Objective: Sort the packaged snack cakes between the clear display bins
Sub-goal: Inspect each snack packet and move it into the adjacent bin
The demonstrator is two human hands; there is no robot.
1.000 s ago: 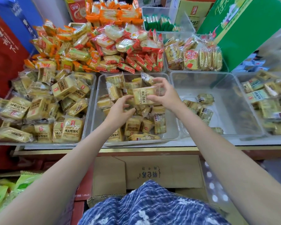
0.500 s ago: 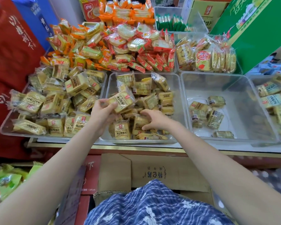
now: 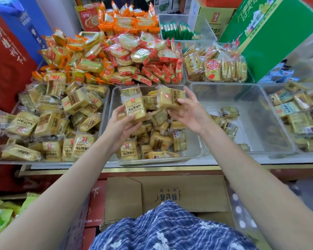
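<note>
Snack cakes fill our middle bin (image 3: 192, 156), and we lift two above it to read their labels, we judge, before choosing a bin. Our left hand (image 3: 122, 126) curls its fingers round one upright pack (image 3: 135, 109); our right hand (image 3: 187, 112) pinches a second pack (image 3: 169, 98) at its edge. The heaped left bin (image 3: 105, 98) and nearly bare right bin (image 3: 257, 123) flank us on the counter (image 3: 152, 169).

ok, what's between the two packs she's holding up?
Head view: no object between them. The left hand's pack and the right hand's pack are apart; through the gap shows the loose pile of cake packs lower down in the middle bin.
</note>
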